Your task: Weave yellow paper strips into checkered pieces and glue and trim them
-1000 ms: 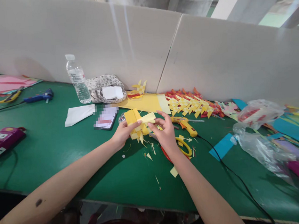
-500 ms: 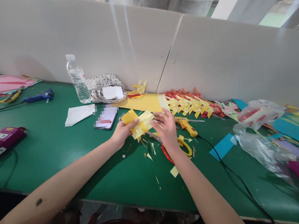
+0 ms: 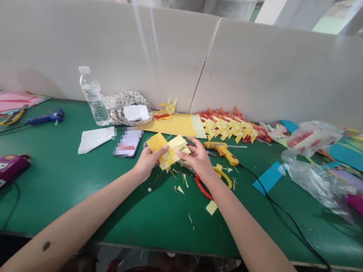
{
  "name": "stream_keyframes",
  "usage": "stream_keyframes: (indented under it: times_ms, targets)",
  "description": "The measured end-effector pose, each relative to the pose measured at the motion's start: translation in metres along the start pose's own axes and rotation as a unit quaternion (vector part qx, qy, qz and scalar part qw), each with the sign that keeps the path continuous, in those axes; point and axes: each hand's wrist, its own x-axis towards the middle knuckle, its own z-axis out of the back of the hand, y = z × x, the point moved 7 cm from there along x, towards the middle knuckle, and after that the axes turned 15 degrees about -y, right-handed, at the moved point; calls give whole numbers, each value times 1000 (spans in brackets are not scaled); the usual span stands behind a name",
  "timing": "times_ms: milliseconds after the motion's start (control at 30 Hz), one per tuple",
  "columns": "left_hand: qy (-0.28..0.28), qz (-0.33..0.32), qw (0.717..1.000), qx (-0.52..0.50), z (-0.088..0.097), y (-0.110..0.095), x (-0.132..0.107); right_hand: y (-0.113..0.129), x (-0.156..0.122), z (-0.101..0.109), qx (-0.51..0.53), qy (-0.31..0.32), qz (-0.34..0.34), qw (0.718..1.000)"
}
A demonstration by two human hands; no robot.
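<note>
Yellow woven paper strips (image 3: 171, 153), in a darker and a paler shade, are held up over the table between both hands. My left hand (image 3: 146, 162) is closed on their left edge, thumb on top. My right hand (image 3: 199, 157) pinches the pale strips at the right side, thumb in front; part of its fingers is hidden behind the paper. Under the right wrist lie scissors (image 3: 202, 189) with red and yellow handles, partly covered. A yellow glue gun (image 3: 223, 150) lies just beyond the right hand. Small paper scraps (image 3: 180, 190) are scattered below the hands.
Woven yellow paper fish (image 3: 231, 127) lie in a row by the partition, beside yellow sheets (image 3: 171, 125). Further left are a phone (image 3: 129, 142), a water bottle (image 3: 94, 97) and a blue glue gun (image 3: 47, 117). Plastic bags (image 3: 315, 183), blue paper (image 3: 268, 178) and a black cable occupy the right.
My right hand has closed in on the pale strips, its raised fingers coming down to grip their right side. My left hand keeps its hold on the paper.
</note>
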Motion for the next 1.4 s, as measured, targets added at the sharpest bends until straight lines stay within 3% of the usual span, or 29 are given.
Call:
stream_keyframes:
  times_ms: [100, 267, 467, 667, 833, 967, 1100, 1400]
  targets:
    - [6, -15, 1000, 7, -1, -3, 0, 5, 0, 1, 22, 17, -2, 1000]
    - [6, -40, 999, 23, 0, -8, 0, 15, 5, 17, -8, -47, 59, 997]
    - [5, -35, 999, 19, 1, -8, 1, 15, 7, 20, 4, -66, 56, 996]
    - [-14, -4, 1000, -6, 2, -6, 0, 10, 1, 6, 18, 9, 4, 1000]
    - [-12, 3, 1000, -12, 2, -3, 1, 13, 1, 9, 10, -14, 29, 999]
    - [0, 3, 1000, 21, 0, -2, -1, 6, -1, 3, 30, 12, 3, 999]
    - [18, 2, 999, 50, -3, -1, -5, 4, -1, 3, 13, 11, 29, 999]
    - [22, -43, 995, 85, -1, -1, -1, 5, 1, 9, 0, -24, 45, 999]
